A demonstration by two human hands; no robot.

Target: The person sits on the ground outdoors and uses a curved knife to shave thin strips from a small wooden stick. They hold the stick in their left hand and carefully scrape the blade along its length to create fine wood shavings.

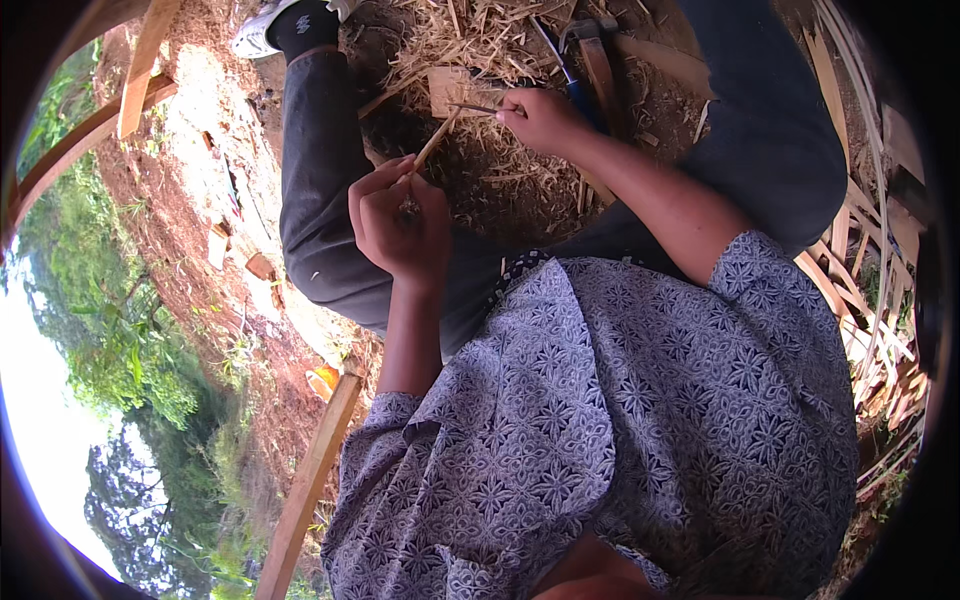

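My left hand (400,220) is closed around a thin, pale wooden stick (436,142), which sticks out from the fingers up and to the right. My right hand (543,120) pinches a slim, dark, pointed tool (474,107), perhaps a small blade; most of its grip end is covered by the fingers. The tool's tip lies at or very near the stick's far end; whether they touch I cannot tell. Just behind both is a flat piece of light wood (449,92) among the shavings.
Wood shavings (455,45) are heaped on the ground between my legs. A blue-handled tool (578,92) and a hammer (597,70) lie beyond my right hand. Wood strips (845,240) pile up on the right. A wooden post (310,485) stands at the lower left.
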